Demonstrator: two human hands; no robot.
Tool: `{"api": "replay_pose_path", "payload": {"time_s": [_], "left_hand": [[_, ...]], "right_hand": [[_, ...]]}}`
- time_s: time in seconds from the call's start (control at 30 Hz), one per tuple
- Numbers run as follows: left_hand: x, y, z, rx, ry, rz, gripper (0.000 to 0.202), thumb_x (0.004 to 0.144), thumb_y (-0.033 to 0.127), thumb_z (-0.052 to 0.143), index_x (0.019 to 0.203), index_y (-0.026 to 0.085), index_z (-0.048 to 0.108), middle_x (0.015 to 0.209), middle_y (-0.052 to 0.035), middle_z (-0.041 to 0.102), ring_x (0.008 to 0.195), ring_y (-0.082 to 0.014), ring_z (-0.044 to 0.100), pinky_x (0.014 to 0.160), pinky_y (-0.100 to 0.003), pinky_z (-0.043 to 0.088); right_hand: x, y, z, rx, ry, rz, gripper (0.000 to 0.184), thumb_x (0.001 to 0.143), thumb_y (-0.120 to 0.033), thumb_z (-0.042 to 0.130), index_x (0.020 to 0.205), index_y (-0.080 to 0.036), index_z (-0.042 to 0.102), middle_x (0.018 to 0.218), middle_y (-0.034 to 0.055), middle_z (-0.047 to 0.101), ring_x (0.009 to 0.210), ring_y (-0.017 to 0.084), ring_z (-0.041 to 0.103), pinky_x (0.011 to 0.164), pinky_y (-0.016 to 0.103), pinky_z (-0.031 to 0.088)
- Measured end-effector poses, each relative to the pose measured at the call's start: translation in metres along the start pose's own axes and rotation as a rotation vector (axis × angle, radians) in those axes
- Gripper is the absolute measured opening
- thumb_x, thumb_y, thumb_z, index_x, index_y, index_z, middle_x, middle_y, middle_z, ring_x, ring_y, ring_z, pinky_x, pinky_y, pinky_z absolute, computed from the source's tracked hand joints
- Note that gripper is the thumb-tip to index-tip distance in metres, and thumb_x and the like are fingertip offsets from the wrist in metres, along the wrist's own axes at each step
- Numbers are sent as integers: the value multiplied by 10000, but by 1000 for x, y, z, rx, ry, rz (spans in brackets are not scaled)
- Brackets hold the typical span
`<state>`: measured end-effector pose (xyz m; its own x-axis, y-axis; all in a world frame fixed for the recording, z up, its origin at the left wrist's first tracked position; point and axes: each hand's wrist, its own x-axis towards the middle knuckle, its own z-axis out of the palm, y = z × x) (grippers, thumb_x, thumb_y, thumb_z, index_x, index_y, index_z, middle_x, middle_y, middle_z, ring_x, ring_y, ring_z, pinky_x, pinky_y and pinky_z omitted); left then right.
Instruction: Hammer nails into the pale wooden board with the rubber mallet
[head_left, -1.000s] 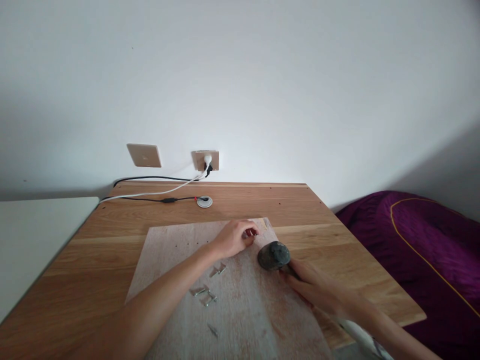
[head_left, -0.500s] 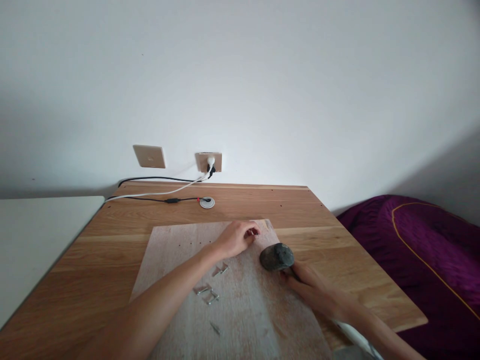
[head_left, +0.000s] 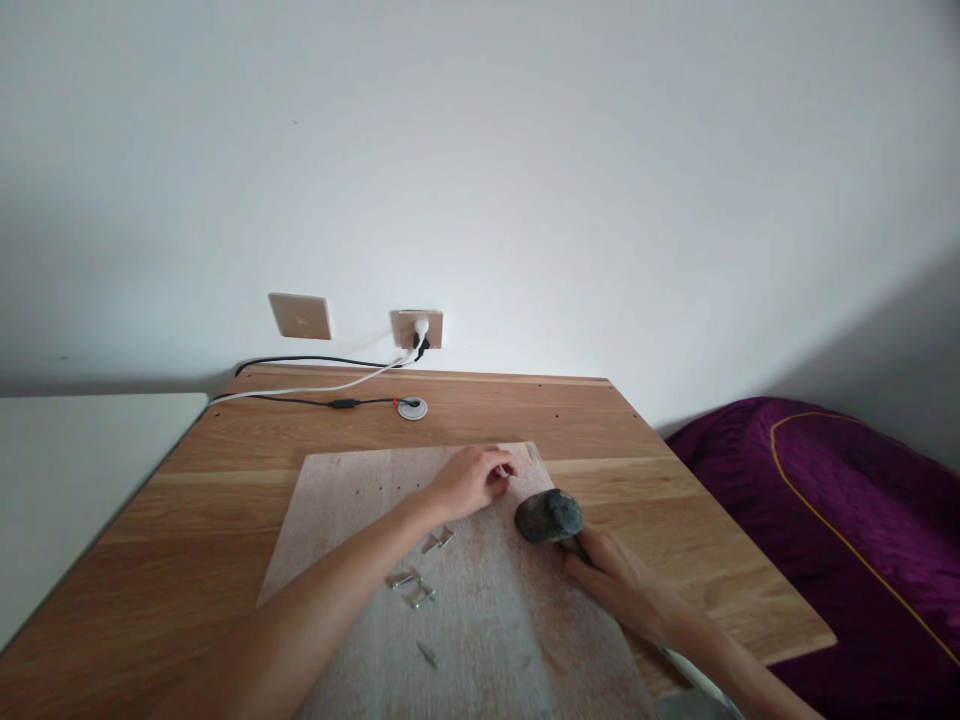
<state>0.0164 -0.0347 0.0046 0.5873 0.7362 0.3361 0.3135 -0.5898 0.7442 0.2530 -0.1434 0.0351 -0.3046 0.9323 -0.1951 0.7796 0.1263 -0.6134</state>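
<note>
My left hand [head_left: 472, 481] rests over the far right part of a whitish wooden board [head_left: 480, 600]. Its thumb and forefinger are pinched together; a small pale thing between them is mostly hidden. In my right hand [head_left: 609, 570] is the handle of a rubber mallet [head_left: 549, 516], wrapped by my fingers. The dark mallet head hangs just to the right of and nearer than my left fingertips, over the board's right side. Several loose metal screws [head_left: 421, 592] lie on the board below my left forearm, and a single pointed screw [head_left: 427, 655] lies nearer to me.
Under the board is a wooden desk [head_left: 622, 475]. Cables [head_left: 307, 390] run along its back to a wall socket [head_left: 418, 329] and a round grommet [head_left: 412, 408]. A white surface [head_left: 82, 480] adjoins on the left, and a purple beanbag-like cushion [head_left: 735, 480] stands right. A row of small dark dots marks the board.
The mallet head and my right hand have shifted very slightly left. My left hand keeps its pinch at about the same spot. The whole view has moved a little.
</note>
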Motion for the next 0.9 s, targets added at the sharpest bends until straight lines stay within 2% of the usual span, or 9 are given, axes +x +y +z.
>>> {"api": "replay_pose_path", "payload": {"time_s": [0.2,0.37,0.47,0.57,0.67,0.73,0.9], "left_hand": [[0,1,2,70,34,11,196,842,58,618,928,188,737,956,-48,743,838,-187,685,787,-268,494],[0,0,4,52,30,-19,339,839,55,613,1135,198,694,928,-35,757,821,-186,696,790,-277,507],[0,-1,5,11,27,-36,381,826,45,594,1159,208,680,933,-22,760,813,-171,697,789,-268,513],[0,-1,4,-15,32,-56,421,804,39,587,1181,206,669,944,-25,766,813,-171,700,792,-271,522],[-1,0,4,-22,37,-47,453,814,53,581,1232,215,649,939,-26,766,821,-176,706,772,-268,521],[-1,0,3,-30,33,-41,475,817,51,572,1255,223,636,942,-20,764,819,-169,704,755,-256,512],[0,-4,6,-5,47,-42,447,788,63,609,1212,200,643,936,-18,746,808,-166,680,759,-259,497]], "right_hand": [[4,-9,-7,34,47,41,228,933,-357,511,908,-186,660,808,24,685,792,237,641,700,318,419],[10,-25,-28,105,159,45,298,973,-445,517,780,-222,561,600,-36,514,584,153,505,578,272,370],[15,-40,-43,113,180,32,308,981,-468,499,790,-231,546,531,-63,430,492,129,418,519,264,331],[22,-47,-44,55,206,2,307,973,-460,492,777,-230,545,550,-42,487,518,142,466,540,268,351],[31,-43,-33,-26,192,-51,272,944,-423,488,798,-214,583,694,16,634,666,195,600,630,283,410],[36,-37,-26,-59,160,-69,266,932,-412,473,831,-205,606,772,37,681,737,224,642,672,295,430],[36,-34,-32,-104,209,-66,285,940,-426,462,814,-207,594,722,22,658,665,190,600,622,272,402]]}}
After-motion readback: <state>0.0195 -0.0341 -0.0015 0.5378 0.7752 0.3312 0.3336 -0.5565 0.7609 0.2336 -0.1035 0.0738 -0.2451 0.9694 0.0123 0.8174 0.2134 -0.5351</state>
